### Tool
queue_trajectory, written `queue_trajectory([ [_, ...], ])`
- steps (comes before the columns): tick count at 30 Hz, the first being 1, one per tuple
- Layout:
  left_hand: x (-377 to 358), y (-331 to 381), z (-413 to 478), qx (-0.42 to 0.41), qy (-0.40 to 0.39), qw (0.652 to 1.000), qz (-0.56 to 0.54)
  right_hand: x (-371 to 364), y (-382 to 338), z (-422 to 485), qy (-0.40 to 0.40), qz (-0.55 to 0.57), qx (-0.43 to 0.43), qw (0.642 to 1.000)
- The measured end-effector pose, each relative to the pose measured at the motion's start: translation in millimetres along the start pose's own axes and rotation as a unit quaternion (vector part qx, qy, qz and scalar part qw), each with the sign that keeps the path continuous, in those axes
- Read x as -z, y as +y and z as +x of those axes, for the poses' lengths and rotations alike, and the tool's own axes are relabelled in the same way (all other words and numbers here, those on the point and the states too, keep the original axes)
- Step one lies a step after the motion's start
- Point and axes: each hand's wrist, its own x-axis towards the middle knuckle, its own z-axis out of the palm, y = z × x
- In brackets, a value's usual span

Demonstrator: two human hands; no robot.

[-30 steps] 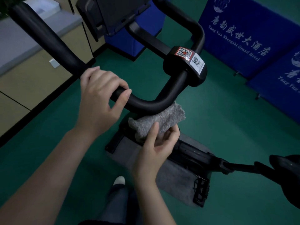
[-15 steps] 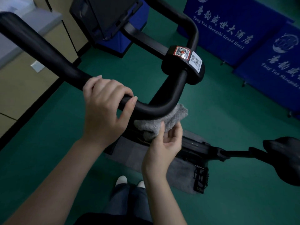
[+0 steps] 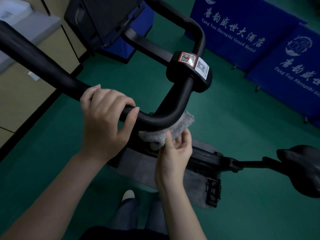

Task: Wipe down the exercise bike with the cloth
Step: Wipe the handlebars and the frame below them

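Note:
The black exercise bike's handlebar (image 3: 155, 120) curves across the middle of the view, joined to a clamp (image 3: 190, 70) with QR stickers. My left hand (image 3: 105, 118) grips the bar left of the bend, fingers wrapped over the top. A grey fluffy cloth (image 3: 180, 127) is pressed up against the underside of the bend. My right hand (image 3: 174, 153) holds the cloth from below, its fingers curled round it. The bike's saddle (image 3: 301, 168) sits at the right and a pedal (image 3: 213, 193) lower down.
A grey mat (image 3: 138, 168) lies under the bike on the green floor (image 3: 242, 129). Blue banners (image 3: 242, 32) stand at the back right. Beige cabinets (image 3: 22, 94) run along the left. My legs and a white shoe (image 3: 128, 194) are below.
The view has shifted, so the handlebar sits lower and further left. My right hand has pushed the cloth further up under the bend. My left hand keeps its grip.

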Motion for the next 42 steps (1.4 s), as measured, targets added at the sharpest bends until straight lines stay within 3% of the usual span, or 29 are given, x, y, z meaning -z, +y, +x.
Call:
queue_trajectory([
  [6,-0.5,15.2,-2.6,0.033,0.003,0.999,0.018,12.8,-2.0,-4.2,-0.099,-0.061,0.009,0.993],
  [8,-4.5,29.1,-6.8,0.045,0.005,0.999,0.023,20.6,-10.7,3.3,-0.093,-0.060,0.017,0.994],
  [13,-18.2,55.3,-13.2,0.089,0.018,0.995,0.028,29.5,-41.9,29.5,-0.111,-0.101,0.180,0.972],
  [19,-27.5,62.6,-10.5,0.128,0.047,0.988,0.070,36.1,-58.7,49.7,-0.202,-0.213,0.373,0.880],
  [22,-29.3,64.7,-9.9,0.142,0.054,0.986,0.070,27.6,-73.7,79.1,-0.236,-0.236,0.386,0.860],
  [26,-30.3,67.3,-10.2,0.154,0.059,0.984,0.069,18.5,-88.8,98.6,-0.246,-0.239,0.368,0.864],
  [31,-31.1,71.4,-10.1,0.172,0.059,0.981,0.069,23.0,-96.3,99.4,-0.322,-0.258,0.429,0.804],
  [35,-29.2,74.1,-9.4,0.178,0.049,0.981,0.057,12.0,-111.7,116.5,-0.312,-0.296,0.426,0.796],
  [38,-26.5,74.9,-10.6,0.176,0.043,0.982,0.054,9.5,-116.4,112.1,-0.353,-0.343,0.455,0.742],
  [42,-25.5,74.4,-10.8,0.176,0.037,0.982,0.055,-9.7,-137.3,119.8,-0.442,-0.431,0.488,0.617],
])
